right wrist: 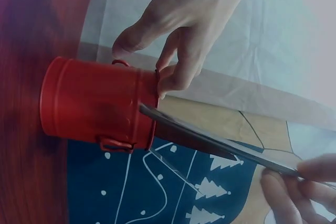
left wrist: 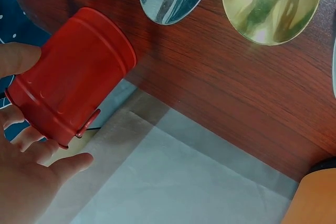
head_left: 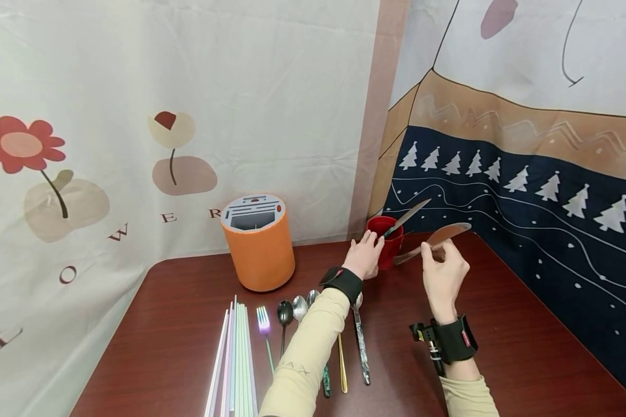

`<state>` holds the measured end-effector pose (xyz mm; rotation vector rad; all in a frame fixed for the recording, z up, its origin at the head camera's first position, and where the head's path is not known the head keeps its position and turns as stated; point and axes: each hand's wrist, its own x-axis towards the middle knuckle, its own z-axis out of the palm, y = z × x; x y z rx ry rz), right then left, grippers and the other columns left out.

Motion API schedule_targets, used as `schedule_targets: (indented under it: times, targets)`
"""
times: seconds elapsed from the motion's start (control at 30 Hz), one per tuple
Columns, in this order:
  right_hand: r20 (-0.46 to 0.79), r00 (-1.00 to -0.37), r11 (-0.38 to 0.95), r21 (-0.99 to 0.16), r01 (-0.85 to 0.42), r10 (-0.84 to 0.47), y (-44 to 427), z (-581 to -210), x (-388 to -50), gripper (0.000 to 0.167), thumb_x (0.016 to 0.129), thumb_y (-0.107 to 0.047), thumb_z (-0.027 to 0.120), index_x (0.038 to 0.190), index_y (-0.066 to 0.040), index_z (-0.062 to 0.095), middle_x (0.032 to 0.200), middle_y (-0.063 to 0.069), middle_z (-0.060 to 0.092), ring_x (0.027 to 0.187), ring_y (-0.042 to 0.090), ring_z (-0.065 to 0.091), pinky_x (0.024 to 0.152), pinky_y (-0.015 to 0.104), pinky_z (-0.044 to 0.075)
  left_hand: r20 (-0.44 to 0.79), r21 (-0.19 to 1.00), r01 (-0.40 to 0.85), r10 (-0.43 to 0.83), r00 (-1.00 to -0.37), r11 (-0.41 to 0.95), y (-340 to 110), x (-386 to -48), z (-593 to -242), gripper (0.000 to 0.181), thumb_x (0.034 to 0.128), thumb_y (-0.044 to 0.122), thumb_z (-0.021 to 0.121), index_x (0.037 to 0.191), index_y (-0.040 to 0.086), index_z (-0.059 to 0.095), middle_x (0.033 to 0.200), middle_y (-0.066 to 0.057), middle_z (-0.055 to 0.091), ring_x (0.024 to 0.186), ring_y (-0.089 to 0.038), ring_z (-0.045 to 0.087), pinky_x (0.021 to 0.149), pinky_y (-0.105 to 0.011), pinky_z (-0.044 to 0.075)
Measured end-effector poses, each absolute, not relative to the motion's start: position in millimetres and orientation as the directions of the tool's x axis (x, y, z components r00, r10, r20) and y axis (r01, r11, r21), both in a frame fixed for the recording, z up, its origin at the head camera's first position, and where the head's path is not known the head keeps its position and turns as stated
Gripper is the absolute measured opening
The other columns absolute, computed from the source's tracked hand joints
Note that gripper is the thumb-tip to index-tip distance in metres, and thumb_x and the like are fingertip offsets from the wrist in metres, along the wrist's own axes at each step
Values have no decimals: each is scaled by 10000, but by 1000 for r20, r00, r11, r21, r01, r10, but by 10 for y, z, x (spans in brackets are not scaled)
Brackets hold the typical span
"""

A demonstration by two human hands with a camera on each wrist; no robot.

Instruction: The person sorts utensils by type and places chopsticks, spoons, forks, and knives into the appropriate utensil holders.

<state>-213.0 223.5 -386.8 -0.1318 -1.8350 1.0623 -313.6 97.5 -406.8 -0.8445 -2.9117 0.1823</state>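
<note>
A small red bucket [head_left: 389, 255] [left wrist: 79, 72] [right wrist: 89, 103] stands at the back right of the table. My left hand [head_left: 364, 256] [left wrist: 26, 177] [right wrist: 184, 24] grips it near the rim, thumb and fingers on different sides. One knife [head_left: 411, 215] leans out of the bucket, blade up. My right hand [head_left: 445, 278] [right wrist: 299, 192] pinches a second metal knife [head_left: 448, 233] [right wrist: 220, 145] between thumb and fingers, just right of the bucket. Its broad end points up and right, its narrow end down toward the bucket's side; whether they touch I cannot tell.
An orange cylindrical holder [head_left: 263, 258] with a slotted top stands left of the bucket. In front lie pastel chopsticks [head_left: 240, 359], a fork [head_left: 263, 321], a black spoon [head_left: 284, 314] and several other spoons, partly under my left arm. Printed cloth [head_left: 313, 116] hangs behind the table.
</note>
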Motion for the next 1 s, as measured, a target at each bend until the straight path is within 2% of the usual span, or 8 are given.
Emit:
schedule_targets:
  times: [0.13,0.37,0.47,0.6,0.67,0.83,1.0]
  targets:
    - [706,-454,556,-708,-436,543,2209,-3860,-2140,159,888,-103,648,871,55,656,790,180,643,682,-167,500,681,80,424,65,-149,527,540,-839,837,978,-3140,-4084,727,858,332,642,1490,206,305,1516,-19,332,1460,-179,247,1089,-430,395]
    - [682,-392,486,-722,-492,618,2191,-3906,-2183,147,850,-60,682,815,81,660,755,-164,545,668,-140,543,668,38,456,61,-153,529,542,-838,835,977,-3139,-4092,720,864,329,631,1491,203,300,1516,-24,329,1459,-182,248,1092,-425,392]
    - [675,-363,475,-723,-503,643,2178,-3931,-2205,174,845,-64,690,797,98,650,737,-113,564,668,-130,543,671,49,461,54,-158,530,544,-838,833,976,-3134,-4087,724,866,337,627,1494,204,292,1517,-23,324,1460,-178,244,1094,-416,391]
    - [672,-339,470,-719,-512,659,2146,-3961,-2254,203,851,-92,695,815,103,646,762,109,618,692,-142,562,696,60,474,51,-167,526,540,-840,834,968,-3130,-4069,729,867,348,631,1494,204,288,1516,-22,322,1459,-178,243,1093,-410,394]
    - [672,-339,467,-718,-516,659,2126,-3978,-2281,218,858,-107,691,825,104,645,782,162,616,704,-150,568,704,60,477,50,-172,527,541,-839,833,961,-3132,-4063,729,869,351,630,1494,200,287,1515,-25,323,1459,-183,243,1091,-416,396]
    - [665,-327,458,-719,-522,671,2102,-4044,-2375,237,860,-124,693,812,103,647,755,50,601,696,-148,566,698,56,475,55,-169,537,552,-832,827,957,-3139,-4074,718,873,347,626,1491,193,293,1508,-34,329,1456,-191,248,1085,-429,401]
    - [693,-331,507,-705,-496,640,2071,-4101,-2510,219,862,-123,691,822,91,670,777,177,617,716,-146,521,689,42,447,72,-165,532,548,-833,830,959,-3169,-4103,723,868,359,631,1490,198,299,1509,-29,329,1456,-183,247,1086,-426,400]
